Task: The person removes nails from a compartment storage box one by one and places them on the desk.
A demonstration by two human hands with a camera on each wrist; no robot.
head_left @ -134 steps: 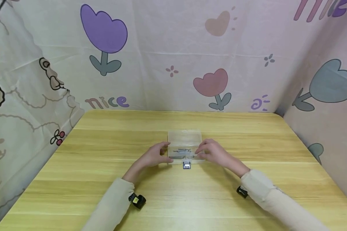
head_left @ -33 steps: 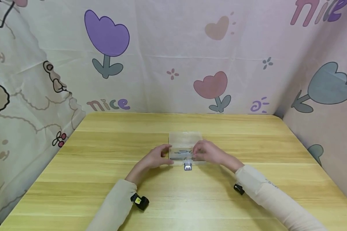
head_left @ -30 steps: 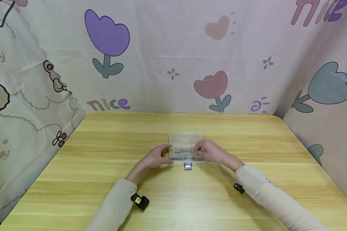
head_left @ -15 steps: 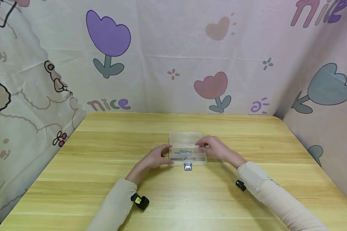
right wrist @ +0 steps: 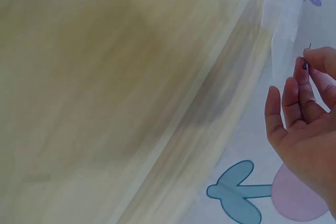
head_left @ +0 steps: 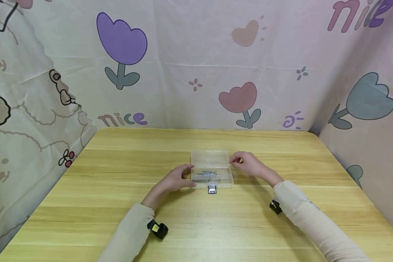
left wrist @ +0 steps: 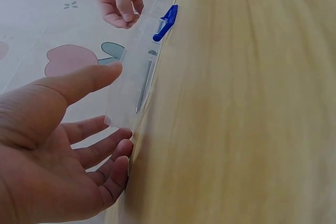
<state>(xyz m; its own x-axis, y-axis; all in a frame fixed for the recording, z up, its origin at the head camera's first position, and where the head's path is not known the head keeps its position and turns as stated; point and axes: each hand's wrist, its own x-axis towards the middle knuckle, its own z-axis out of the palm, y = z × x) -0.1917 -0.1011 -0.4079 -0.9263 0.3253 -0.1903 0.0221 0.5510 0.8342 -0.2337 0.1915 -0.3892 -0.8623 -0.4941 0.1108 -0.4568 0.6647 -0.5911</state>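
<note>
At table (head_left: 118, 203) centre: left hand (head_left: 176, 178) relaxed, fingers touching box (head_left: 211, 168) left side; right hand (head_left: 249, 164) pinching screw (right wrist: 305, 64) beside box's right edge.

A light wooden bench (head_left: 118, 203) with a pale grain carries a clear plastic box (head_left: 211, 171) near its middle, lid folded open toward the far edge. Thin metal nails (head_left: 205, 173) lie inside the box, and its blue latch (head_left: 211, 189) rests on the wood at the near side.
</note>
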